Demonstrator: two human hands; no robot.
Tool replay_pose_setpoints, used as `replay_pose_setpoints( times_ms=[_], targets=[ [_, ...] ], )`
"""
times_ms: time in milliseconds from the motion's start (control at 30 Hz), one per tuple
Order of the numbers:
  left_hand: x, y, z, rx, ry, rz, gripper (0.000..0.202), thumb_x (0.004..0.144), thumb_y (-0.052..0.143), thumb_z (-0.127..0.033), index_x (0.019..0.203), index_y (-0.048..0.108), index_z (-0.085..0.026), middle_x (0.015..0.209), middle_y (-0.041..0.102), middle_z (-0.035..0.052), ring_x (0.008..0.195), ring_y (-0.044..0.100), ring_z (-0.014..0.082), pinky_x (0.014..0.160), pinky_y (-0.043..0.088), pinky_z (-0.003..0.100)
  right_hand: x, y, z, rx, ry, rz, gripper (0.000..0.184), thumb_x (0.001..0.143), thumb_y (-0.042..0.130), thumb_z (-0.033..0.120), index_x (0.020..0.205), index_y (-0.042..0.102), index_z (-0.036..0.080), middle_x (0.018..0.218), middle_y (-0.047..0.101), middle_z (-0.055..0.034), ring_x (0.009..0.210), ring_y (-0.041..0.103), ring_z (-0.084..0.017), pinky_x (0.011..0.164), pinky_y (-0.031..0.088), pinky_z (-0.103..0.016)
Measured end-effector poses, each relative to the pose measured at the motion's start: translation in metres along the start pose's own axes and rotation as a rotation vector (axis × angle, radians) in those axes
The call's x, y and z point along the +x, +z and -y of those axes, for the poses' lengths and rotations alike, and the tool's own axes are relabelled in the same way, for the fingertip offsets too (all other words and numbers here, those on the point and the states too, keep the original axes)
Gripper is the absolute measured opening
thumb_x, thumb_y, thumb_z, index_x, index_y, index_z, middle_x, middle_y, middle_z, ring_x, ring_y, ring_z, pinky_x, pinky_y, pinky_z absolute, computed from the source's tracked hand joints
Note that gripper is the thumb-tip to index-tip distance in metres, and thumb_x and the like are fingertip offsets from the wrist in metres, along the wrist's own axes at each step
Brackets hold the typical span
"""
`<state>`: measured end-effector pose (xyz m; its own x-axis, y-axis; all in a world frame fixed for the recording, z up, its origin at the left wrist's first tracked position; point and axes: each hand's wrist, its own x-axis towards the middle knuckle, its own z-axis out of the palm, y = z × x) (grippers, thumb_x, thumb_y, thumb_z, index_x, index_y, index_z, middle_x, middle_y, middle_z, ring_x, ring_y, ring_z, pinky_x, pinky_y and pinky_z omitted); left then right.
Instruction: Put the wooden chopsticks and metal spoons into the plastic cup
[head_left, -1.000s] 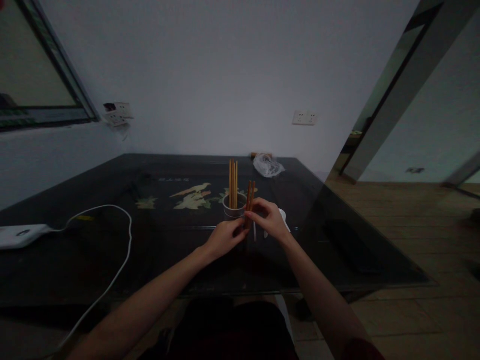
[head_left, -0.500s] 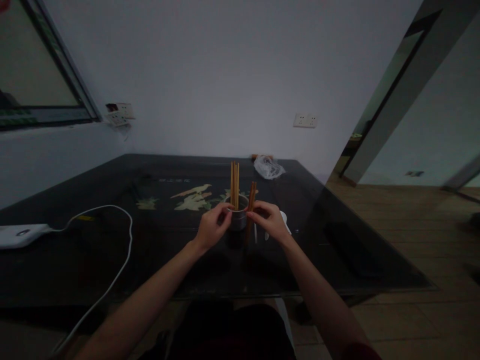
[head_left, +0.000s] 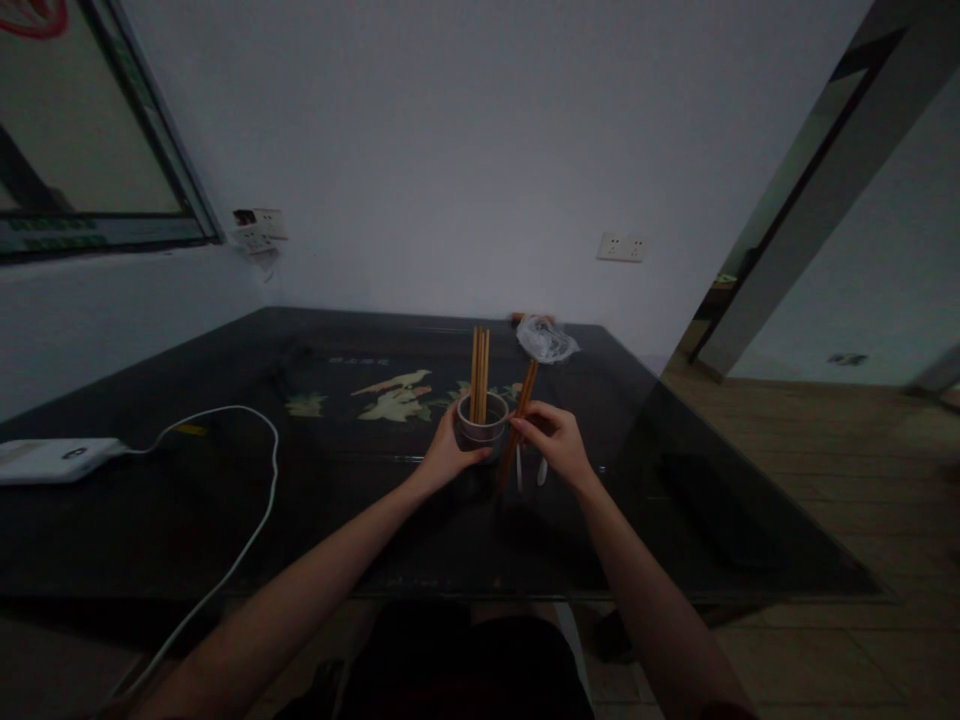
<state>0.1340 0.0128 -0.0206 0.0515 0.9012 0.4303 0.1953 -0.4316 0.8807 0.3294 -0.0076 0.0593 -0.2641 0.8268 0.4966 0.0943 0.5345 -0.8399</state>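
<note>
A small round cup [head_left: 483, 424] stands on the dark glass table [head_left: 337, 520] with light wooden chopsticks [head_left: 479, 372] upright in it. My left hand [head_left: 448, 456] is wrapped round the cup's left side. My right hand [head_left: 553, 441] pinches a pair of reddish-brown chopsticks [head_left: 520, 415], tilted with their tops leaning right, just right of the cup. A white spoon-like utensil [head_left: 541, 472] lies on the table under my right hand, partly hidden.
A white power strip [head_left: 52, 458] with a looping white cable [head_left: 255, 500] lies at the left. A crumpled clear plastic bag [head_left: 546, 338] sits at the table's far edge. A dark flat object [head_left: 701, 508] rests at the right. Wall sockets and a doorway stand beyond.
My left hand left the brown chopsticks and took hold of the cup. My right hand kept the brown chopsticks and tilted them rightward. The view shifted slightly.
</note>
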Motion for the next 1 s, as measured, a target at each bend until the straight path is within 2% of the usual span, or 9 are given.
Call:
replay_pose_setpoints(
  times_ms=[367,533,667,833,900,1000],
  targets=[
    [0.001,-0.002,0.011,-0.065,-0.121,0.086,0.079,0.055,0.082,-0.027,0.122,0.041,-0.015,0.124,0.055,0.0139,0.115,0.054,0.0252,0.102,0.04,0.044,0.002,0.001,0.003,-0.015,0.023,-0.021,0.031,0.072,0.068,0.048,0.072,0.063,0.018,0.062,0.059,-0.0005,0.052,0.054,-0.013,0.048,0.045,-0.024],
    [-0.002,-0.002,0.002,-0.023,-0.135,0.103,0.073,0.057,0.081,-0.027,0.119,0.045,-0.015,0.121,0.058,0.0126,0.112,0.056,0.025,0.099,0.041,0.043,0.01,-0.005,0.017,-0.021,0.003,-0.058,0.031,0.072,0.068,0.048,0.068,0.061,0.018,0.06,0.058,0.0001,0.049,0.053,-0.012,0.047,0.045,-0.025],
    [-0.003,-0.002,-0.003,0.031,-0.131,0.104,0.072,0.059,0.08,-0.029,0.12,0.046,-0.014,0.121,0.059,0.013,0.112,0.056,0.0256,0.099,0.041,0.043,0.03,-0.013,0.036,-0.028,-0.073,-0.156,0.03,0.074,0.066,0.046,0.066,0.06,0.018,0.056,0.057,0.0008,0.047,0.052,-0.012,0.046,0.044,-0.025],
    [-0.002,-0.002,-0.002,-0.001,-0.151,0.12,0.066,0.061,0.079,-0.026,0.118,0.048,-0.014,0.121,0.06,0.0135,0.112,0.057,0.0248,0.099,0.041,0.043,0.071,-0.017,0.049,-0.047,-0.178,-0.322,0.032,0.076,0.062,0.049,0.071,0.059,0.018,0.057,0.057,0.0004,0.049,0.053,-0.012,0.049,0.047,-0.025],
    [-0.002,-0.002,-0.004,-0.012,-0.164,0.125,0.067,0.061,0.079,-0.024,0.119,0.047,-0.014,0.121,0.06,0.0133,0.111,0.057,0.0242,0.1,0.041,0.043,0.085,-0.016,0.047,-0.074,-0.175,-0.339,0.034,0.076,0.061,0.052,0.07,0.057,0.018,0.059,0.057,0.0004,0.05,0.054,-0.012,0.049,0.048,-0.025],
    [-0.003,-0.002,-0.01,-0.02,-0.171,0.131,0.067,0.061,0.078,-0.022,0.12,0.046,-0.015,0.122,0.059,0.0129,0.111,0.057,0.0234,0.1,0.041,0.042,0.098,-0.011,0.036,-0.118,-0.115,-0.282,0.037,0.073,0.061,0.053,0.068,0.057,0.017,0.057,0.057,0.0002,0.048,0.054,-0.012,0.046,0.047,-0.024]
  ],
)
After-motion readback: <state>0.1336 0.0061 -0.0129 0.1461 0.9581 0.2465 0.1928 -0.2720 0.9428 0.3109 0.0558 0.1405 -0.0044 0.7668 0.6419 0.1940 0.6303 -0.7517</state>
